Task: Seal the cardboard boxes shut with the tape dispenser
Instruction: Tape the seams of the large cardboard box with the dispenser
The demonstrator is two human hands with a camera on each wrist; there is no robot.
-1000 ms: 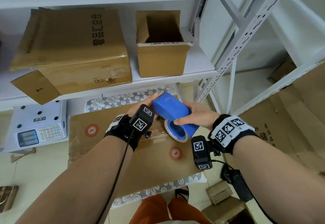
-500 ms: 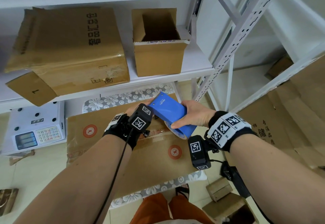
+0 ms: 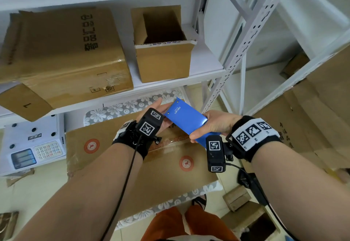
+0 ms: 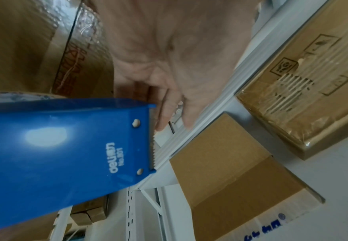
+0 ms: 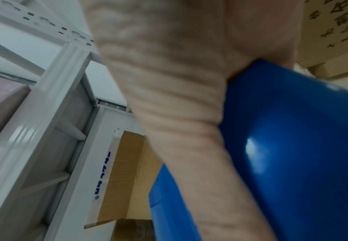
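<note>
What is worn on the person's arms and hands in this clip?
Both forearms are bare, no sleeves or gloves. The left hand has a black wrist strap carrying a black camera block with square black-and-white markers, and a thin black cable trailing down the forearm. The right hand has a black wristband with a white marker panel, a black camera block below it, and a black cable.

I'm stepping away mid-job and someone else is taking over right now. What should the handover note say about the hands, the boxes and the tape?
Right hand: grips the blue tape dispenser by its rear end, serrated edge pointing away.
Left hand: open, fingers beside the dispenser's cutting edge, above the box.
Flat cardboard box: lies in front on the flowered cloth, with glossy tape along its centre seam under the hands; whether the strip runs the full length is hidden.
Small box on the shelf: top open, not taped.
Large box beside it: closed, wrapped in clear film.
Left: finish this seam if needed, then seal the small box.
</note>
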